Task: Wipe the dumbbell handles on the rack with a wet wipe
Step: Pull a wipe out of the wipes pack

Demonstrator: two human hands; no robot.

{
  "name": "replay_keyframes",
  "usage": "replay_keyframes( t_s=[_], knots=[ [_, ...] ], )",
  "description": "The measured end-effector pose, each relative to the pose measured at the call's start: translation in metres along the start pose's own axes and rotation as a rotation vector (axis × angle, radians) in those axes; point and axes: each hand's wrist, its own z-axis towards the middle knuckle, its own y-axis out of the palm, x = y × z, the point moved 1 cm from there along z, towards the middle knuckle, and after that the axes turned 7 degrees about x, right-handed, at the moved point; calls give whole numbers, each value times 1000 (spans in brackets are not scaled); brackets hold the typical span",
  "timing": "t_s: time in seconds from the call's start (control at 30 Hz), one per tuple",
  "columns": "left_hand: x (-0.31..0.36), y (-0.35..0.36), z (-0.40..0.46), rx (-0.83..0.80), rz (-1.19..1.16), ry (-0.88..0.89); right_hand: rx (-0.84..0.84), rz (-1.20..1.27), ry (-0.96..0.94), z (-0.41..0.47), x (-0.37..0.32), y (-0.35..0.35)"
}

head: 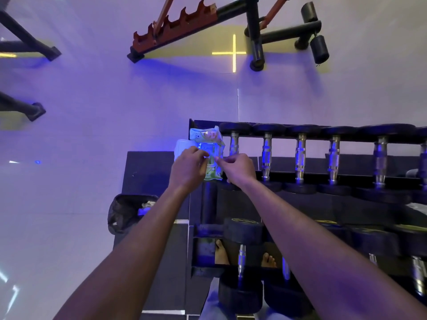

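A green wet-wipe pack (pixel 209 144) lies on the left end of the dumbbell rack (pixel 201 204). My left hand (pixel 188 167) holds the pack's near left side with curled fingers. My right hand (pixel 238 168) pinches something thin at the pack's middle, likely its flap or a wipe; I cannot tell which. Several dumbbells with chrome handles (pixel 266 155) sit in a row on the top tier, to the right of my hands. More dumbbells (pixel 241 262) sit on the lower tier.
A white object (pixel 181 145) lies just left of the pack. A black bin bag (pixel 129 212) stands on the floor left of the rack. A weight bench frame (pixel 231 21) stands farther off on the shiny floor. Bare feet show under the rack.
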Motion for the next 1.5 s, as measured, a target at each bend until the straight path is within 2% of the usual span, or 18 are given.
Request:
replay_keyframes(
  t_s=[0.23,0.4,0.57,0.7,0.77,0.93,1.0,1.1,1.23,1.5],
  knots=[
    [0,-2,21,-108,18,-34,41,-31,-7,5,5,5],
    [-3,-3,25,-102,-3,-40,72,-56,-16,4,6,6],
    [3,-2,29,-154,113,30,82,-60,-26,5,6,8],
    [12,0,31,-284,272,83,94,-70,-31,4,7,9],
    [14,1,30,-298,199,25,96,-80,-33,4,8,8],
    [3,0,27,-122,-386,-367,93,-91,-27,5,9,8],
    [-2,-1,23,-80,-511,-460,94,-90,-30,6,9,10],
    [-6,-2,21,-51,-430,-362,97,-93,-32,5,9,10],
    [-8,3,26,-139,-256,-189,103,-94,-33,4,8,10],
    [-13,0,19,-51,-367,-302,147,-142,-92,-1,5,10]
  ],
)
